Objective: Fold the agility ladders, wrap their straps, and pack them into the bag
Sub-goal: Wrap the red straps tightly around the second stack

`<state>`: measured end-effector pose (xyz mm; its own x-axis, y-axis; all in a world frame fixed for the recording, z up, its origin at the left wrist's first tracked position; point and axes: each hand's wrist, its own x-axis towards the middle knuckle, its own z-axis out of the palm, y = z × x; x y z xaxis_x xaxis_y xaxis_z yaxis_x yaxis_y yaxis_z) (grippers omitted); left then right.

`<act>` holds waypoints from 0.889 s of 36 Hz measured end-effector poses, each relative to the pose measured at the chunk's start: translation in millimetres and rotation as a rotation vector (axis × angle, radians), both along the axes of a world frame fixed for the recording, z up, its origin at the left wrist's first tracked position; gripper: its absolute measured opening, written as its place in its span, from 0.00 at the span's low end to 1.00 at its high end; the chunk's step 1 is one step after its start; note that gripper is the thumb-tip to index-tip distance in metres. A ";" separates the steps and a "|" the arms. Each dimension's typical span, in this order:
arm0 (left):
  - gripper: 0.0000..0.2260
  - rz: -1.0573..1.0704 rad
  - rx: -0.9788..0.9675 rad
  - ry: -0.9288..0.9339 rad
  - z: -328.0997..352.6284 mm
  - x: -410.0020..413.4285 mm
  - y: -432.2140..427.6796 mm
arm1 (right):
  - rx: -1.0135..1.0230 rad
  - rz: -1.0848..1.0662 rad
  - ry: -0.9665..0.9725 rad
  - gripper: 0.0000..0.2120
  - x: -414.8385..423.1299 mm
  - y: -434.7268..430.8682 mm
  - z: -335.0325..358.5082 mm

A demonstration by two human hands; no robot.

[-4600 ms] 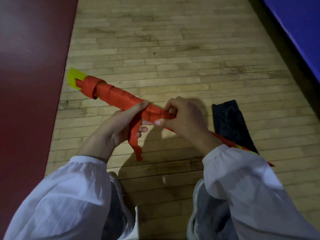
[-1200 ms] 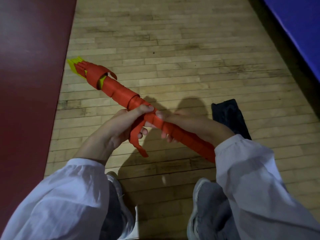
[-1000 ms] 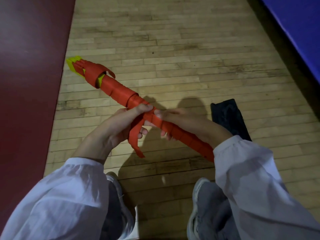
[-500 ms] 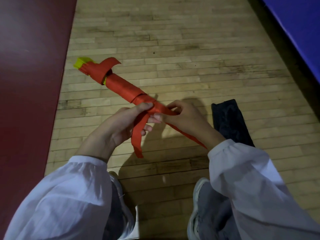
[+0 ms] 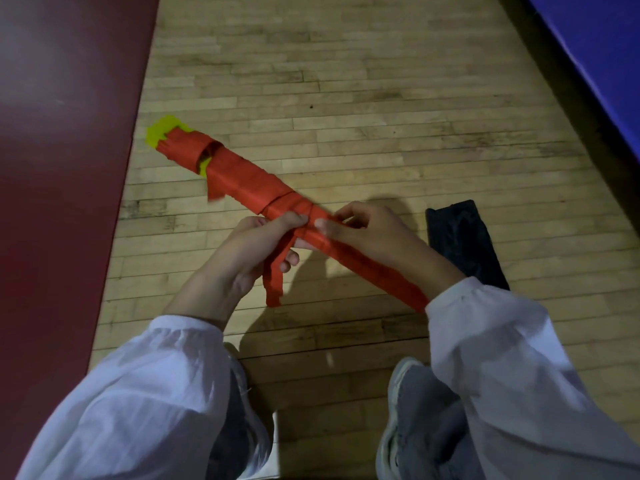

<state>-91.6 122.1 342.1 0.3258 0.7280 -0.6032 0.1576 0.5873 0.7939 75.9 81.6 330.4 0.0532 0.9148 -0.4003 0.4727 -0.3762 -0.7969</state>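
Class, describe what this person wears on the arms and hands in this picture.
The left sleeve and right sleeve are long, loose and white, of thin creased fabric, gathered at the cuffs. The left hand and right hand are bare: no gloves, rings or watch show.

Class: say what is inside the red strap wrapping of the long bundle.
Yellow ladder rungs show at the far end and through a gap in the red strap wrapping; elsewhere the wrapping hides them.

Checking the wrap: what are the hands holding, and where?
The strap-wrapped agility ladder bundle, at its middle: left hand and right hand grip it side by side.
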 end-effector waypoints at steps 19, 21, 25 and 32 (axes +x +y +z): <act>0.12 -0.129 -0.053 -0.002 -3.0 -0.2 2.2 | -0.097 -0.122 0.167 0.09 8.1 2.1 -0.6; 0.12 -0.134 -0.069 -0.004 -3.9 -0.9 2.7 | -0.049 -0.130 0.149 0.10 6.2 3.0 -1.9; 0.11 -0.136 -0.090 -0.005 -5.9 -1.4 3.6 | 0.037 -0.133 0.073 0.13 1.8 3.1 -4.5; 0.15 -0.124 -0.108 -0.001 -10.1 0.9 2.9 | 0.205 -0.118 -0.131 0.12 -10.0 -2.9 -11.2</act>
<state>-90.7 125.0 332.0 0.4100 0.6131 -0.6753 0.2334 0.6452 0.7275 66.0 78.7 319.2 0.2038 0.9605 -0.1895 0.5395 -0.2717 -0.7969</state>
